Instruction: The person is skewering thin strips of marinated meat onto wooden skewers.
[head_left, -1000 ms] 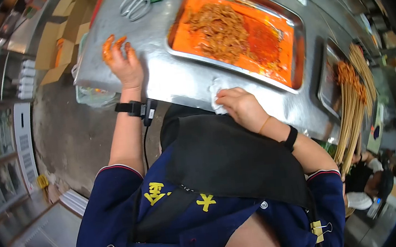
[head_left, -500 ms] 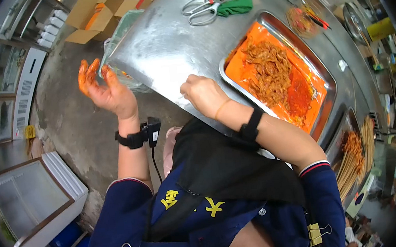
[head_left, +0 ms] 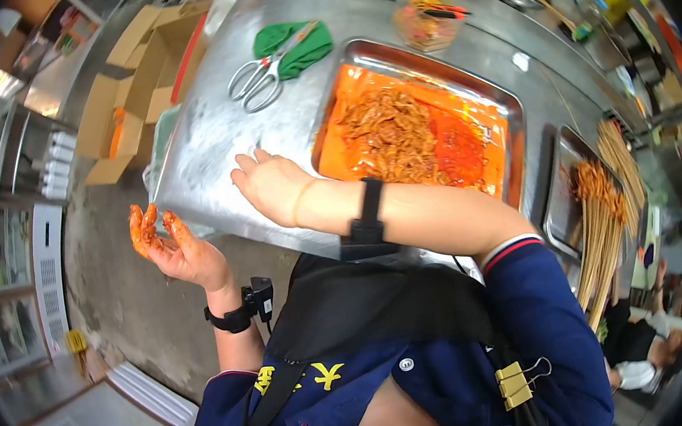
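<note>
My left hand (head_left: 186,256) is raised beside the table's left edge, its fingers coated in red-orange sauce, curved and apart, with nothing visible in them. Over the steel table (head_left: 212,135), my right hand (head_left: 274,188) has its fingers slightly spread and no object visible in it. To its right, a metal tray (head_left: 516,115) lined with orange film holds sauced meat strips (head_left: 391,137) and a patch of red sauce (head_left: 459,149). Scissors (head_left: 263,84) rest partly on a green cloth (head_left: 303,50), beyond my right hand.
A clear tub (head_left: 425,28) stands behind the tray. At the right, another tray (head_left: 558,203) holds skewered food, with bare wooden sticks (head_left: 622,154) beside it. Open cardboard boxes (head_left: 127,111) are at the left. Another person (head_left: 650,347) appears at the lower right.
My view has turned, so the table and trays appear shifted left. My right hand reaches further left over the table, its fingers more spread. My left hand remains raised.
</note>
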A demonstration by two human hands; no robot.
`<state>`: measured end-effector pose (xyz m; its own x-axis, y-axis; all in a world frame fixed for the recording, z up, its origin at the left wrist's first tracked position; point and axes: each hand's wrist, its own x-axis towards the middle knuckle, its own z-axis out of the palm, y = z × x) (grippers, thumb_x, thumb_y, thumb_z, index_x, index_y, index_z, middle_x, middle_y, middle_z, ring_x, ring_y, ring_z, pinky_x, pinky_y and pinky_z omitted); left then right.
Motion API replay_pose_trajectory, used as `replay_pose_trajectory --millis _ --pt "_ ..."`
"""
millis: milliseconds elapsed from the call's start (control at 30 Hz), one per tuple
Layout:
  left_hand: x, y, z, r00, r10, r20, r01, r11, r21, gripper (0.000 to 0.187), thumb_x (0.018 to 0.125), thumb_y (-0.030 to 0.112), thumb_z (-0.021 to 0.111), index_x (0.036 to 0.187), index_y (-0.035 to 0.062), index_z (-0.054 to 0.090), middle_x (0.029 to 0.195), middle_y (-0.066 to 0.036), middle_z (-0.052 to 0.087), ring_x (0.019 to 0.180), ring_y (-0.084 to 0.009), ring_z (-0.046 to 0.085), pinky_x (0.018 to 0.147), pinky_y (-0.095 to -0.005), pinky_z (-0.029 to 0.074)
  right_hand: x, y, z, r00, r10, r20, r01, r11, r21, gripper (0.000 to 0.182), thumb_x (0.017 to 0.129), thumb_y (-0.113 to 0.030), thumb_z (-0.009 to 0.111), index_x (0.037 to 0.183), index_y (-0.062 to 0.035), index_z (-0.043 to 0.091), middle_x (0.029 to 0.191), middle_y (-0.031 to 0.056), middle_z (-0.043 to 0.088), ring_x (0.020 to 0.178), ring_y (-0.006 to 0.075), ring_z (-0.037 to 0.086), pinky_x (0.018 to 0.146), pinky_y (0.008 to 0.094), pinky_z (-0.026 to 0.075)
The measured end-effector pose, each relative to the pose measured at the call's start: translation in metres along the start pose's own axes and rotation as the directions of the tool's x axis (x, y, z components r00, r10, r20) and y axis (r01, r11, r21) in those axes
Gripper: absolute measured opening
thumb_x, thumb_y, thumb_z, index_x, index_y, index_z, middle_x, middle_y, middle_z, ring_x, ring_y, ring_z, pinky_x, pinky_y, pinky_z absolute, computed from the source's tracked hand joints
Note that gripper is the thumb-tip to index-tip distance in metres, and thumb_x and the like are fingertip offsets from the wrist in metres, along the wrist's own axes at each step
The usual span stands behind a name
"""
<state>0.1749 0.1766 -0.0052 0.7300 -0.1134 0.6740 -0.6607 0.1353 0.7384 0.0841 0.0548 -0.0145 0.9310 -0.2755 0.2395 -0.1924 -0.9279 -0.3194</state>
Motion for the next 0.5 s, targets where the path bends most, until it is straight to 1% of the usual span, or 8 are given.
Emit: replay_pose_trajectory --millis 100,167,267,333,367,433,467,500 --pt "-0.005 0.014 0.024 0.993 -0.019 0.118 0.03 0.995 -0.098 0.032 0.085 -0.007 0.048 0.115 0.0001 0.045 0.127 -0.012 0.039 0.107 -0.0197 0.046 0.089 -0.0299 0.039 -0.047 0.017 -0.078 0.993 0.067 0.101 -0.085 0.98 0.179 0.018 0.077 -0.012 0.055 0.092 -0.0017 0.056 0.09 0.0141 0.057 0.084 0.0323 0.059 0.072 0.0401 0.048" --pt "-0.016 0.029 0.044 0.978 -0.051 0.201 0.087 0.981 -0.174 0.034 0.084 -0.005 0.049 0.118 0.0003 0.043 0.126 -0.012 0.04 0.108 -0.0197 0.046 0.089 -0.0302 0.039 -0.089 0.033 -0.131 0.971 0.155 0.182 -0.172 0.982 0.078 0.022 0.078 -0.015 0.057 0.097 -0.0039 0.058 0.089 0.0145 0.06 0.082 0.0327 0.059 0.071 0.0409 0.048" --pt "-0.039 0.035 0.069 0.922 0.009 0.386 0.088 0.968 -0.234 0.04 0.086 -0.007 0.045 0.124 0.0026 0.04 0.128 -0.009 0.04 0.109 -0.0161 0.045 0.088 -0.0276 0.04 -0.176 0.052 -0.179 0.912 0.4 -0.096 -0.39 0.915 0.105 0.026 0.081 -0.016 0.059 0.103 -0.0031 0.058 0.096 0.0154 0.061 0.085 0.0319 0.06 0.071 0.0358 0.049" --pt "-0.055 0.029 0.09 0.889 0.081 0.451 0.019 0.977 -0.214 0.041 0.084 -0.006 0.047 0.124 0.0022 0.04 0.126 -0.01 0.041 0.107 -0.017 0.047 0.087 -0.0279 0.041 -0.238 0.056 -0.193 0.735 0.66 -0.154 -0.62 0.747 0.241 0.024 0.081 -0.012 0.059 0.103 -0.0023 0.059 0.092 0.0146 0.063 0.082 0.0266 0.062 0.069 0.033 0.049" --pt "-0.066 0.029 0.103 0.866 0.081 0.494 0.043 0.971 -0.235 0.042 0.084 -0.006 0.048 0.124 0.002 0.04 0.126 -0.01 0.041 0.106 -0.0171 0.047 0.087 -0.0278 0.041 -0.27 0.056 -0.194 0.567 0.818 -0.095 -0.694 0.537 0.48 0.023 0.082 -0.009 0.058 0.103 -0.0002 0.058 0.092 0.0134 0.064 0.082 0.0214 0.063 0.069 0.0305 0.05" --pt "-0.085 0.044 0.125 0.819 0.023 0.574 0.175 0.942 -0.287 0.043 0.082 -0.005 0.05 0.123 0.0003 0.039 0.125 -0.011 0.04 0.105 -0.0181 0.049 0.086 -0.0285 0.042 -0.34 0.065 -0.164 0.437 0.86 -0.262 -0.767 0.509 0.391 0.022 0.083 -0.008 0.056 0.104 0.0008 0.058 0.092 0.0127 0.064 0.081 0.0194 0.062 0.069 0.0298 0.049" --pt "-0.092 0.039 0.135 0.794 0.15 0.59 -0.028 0.977 -0.21 0.04 0.081 -0.005 0.051 0.121 -0.0017 0.042 0.125 -0.012 0.039 0.105 -0.0203 0.049 0.087 -0.03 0.042 -0.373 0.067 -0.15 0.346 0.867 -0.359 -0.814 0.468 0.343 0.022 0.084 -0.008 0.056 0.104 0.0013 0.057 0.092 0.0123 0.064 0.081 0.0184 0.062 0.07 0.0295 0.049" --pt "-0.102 0.028 0.144 0.777 0.134 0.615 0.001 0.977 -0.213 0.038 0.081 -0.004 0.052 0.118 -0.0023 0.044 0.125 -0.013 0.039 0.106 -0.0216 0.048 0.089 -0.0312 0.042 -0.388 0.062 -0.139 0.285 0.886 -0.366 -0.822 0.422 0.382 0.024 0.084 -0.009 0.055 0.106 0.0013 0.056 0.091 0.0122 0.064 0.082 0.018 0.062 0.071 0.0293 0.049"
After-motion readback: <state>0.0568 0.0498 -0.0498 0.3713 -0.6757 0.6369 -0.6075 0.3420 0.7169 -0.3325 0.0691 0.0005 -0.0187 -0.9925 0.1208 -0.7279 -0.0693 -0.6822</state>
